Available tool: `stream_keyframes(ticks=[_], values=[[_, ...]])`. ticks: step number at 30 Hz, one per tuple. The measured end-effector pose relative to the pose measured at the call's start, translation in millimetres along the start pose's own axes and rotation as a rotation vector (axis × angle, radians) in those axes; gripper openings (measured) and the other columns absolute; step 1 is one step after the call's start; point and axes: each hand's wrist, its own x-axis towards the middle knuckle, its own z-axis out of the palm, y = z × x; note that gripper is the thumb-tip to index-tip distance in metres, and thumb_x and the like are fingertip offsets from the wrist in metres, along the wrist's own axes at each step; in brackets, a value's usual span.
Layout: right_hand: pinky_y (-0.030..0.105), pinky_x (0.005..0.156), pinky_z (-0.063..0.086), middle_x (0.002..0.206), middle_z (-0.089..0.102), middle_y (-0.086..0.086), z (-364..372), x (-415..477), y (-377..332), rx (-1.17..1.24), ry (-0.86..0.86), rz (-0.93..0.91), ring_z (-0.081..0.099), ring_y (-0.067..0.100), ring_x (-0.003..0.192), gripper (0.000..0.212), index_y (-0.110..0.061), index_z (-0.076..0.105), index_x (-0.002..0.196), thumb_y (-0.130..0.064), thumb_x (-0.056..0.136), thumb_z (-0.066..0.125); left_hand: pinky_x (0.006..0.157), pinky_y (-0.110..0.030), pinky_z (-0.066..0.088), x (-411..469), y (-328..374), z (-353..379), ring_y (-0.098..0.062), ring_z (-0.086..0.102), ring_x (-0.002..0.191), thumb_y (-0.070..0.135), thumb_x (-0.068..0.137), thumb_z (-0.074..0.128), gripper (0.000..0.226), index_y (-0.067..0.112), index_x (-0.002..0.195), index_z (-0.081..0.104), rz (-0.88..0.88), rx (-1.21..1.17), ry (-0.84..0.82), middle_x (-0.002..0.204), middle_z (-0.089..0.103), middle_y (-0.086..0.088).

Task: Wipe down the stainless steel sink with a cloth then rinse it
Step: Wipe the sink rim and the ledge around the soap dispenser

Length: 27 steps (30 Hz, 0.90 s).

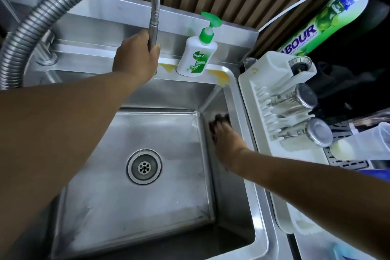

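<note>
Head view: left hand (137, 57) grips faucet spout (155, 6), right hand (229, 143), fingers straight, presses dark cloth (220, 119) on sink (223, 194) wall

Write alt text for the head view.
A person's right hand presses a dark cloth against the right wall of the steel sink while the left hand grips the flexible faucet spout. A handwash bottle stands on the back ledge.
</note>
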Motion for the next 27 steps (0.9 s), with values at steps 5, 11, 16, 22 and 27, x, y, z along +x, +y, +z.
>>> stream_keyframes(ticks=[5, 11, 16, 22, 27], values=[[0.039, 0.113, 0.028, 0.141, 0.057, 0.008, 18, -50, -42, 0.116, -0.017, -0.285, 0.045, 0.030, 0.135, 0.041, -0.009, 0.057, 0.137, -0.032, 0.104, 0.051, 0.075, -0.037, 0.045, 0, -2, -1, -0.029, 0.055, 0.085, 0.033, 0.102, 0.054, 0.025, 0.010, 0.109, 0.059, 0.005, 0.003, 0.000, 0.104, 0.066, -0.014], [0.050, 0.118, 0.027, 0.150, 0.046, 0.023, -2, -15, 8, 0.136, 0.021, 0.009, 0.039, 0.041, 0.140, 0.051, -0.001, 0.050, 0.143, -0.027, 0.099, 0.056, 0.079, -0.041, 0.050, -1, -3, -1, -0.032, 0.060, 0.089, 0.035, 0.102, 0.053, 0.026, 0.011, 0.110, 0.059, 0.003, -0.005, -0.007, 0.103, 0.065, -0.011], [0.050, 0.118, 0.030, 0.144, 0.054, 0.008, 16, -40, -31, 0.171, 0.063, -0.302, 0.047, 0.032, 0.135, 0.050, -0.009, 0.058, 0.137, -0.036, 0.095, 0.062, 0.074, -0.036, 0.042, 0, -1, -3, -0.027, 0.053, 0.084, 0.034, 0.102, 0.053, 0.025, 0.010, 0.108, 0.059, -0.005, -0.013, -0.008, 0.097, 0.058, -0.007], [0.047, 0.097, 0.052, 0.109, 0.072, 0.008, 33, -56, -33, 0.275, 0.104, -0.388, 0.061, 0.035, 0.115, 0.016, -0.009, 0.073, 0.104, -0.019, 0.092, 0.066, 0.073, -0.036, 0.040, -1, 0, -3, -0.026, 0.052, 0.082, 0.033, 0.102, 0.053, 0.024, 0.010, 0.106, 0.058, -0.002, -0.026, -0.007, 0.094, 0.057, -0.006], [0.050, 0.124, 0.016, 0.161, 0.017, 0.031, 32, -5, 38, 0.544, 0.404, 0.292, 0.014, 0.043, 0.151, 0.062, 0.007, 0.032, 0.151, -0.015, 0.095, 0.048, 0.072, -0.037, 0.038, 2, -1, -2, -0.027, 0.049, 0.081, 0.032, 0.102, 0.053, 0.021, 0.011, 0.097, 0.055, 0.002, -0.006, 0.006, 0.091, 0.055, -0.007]])
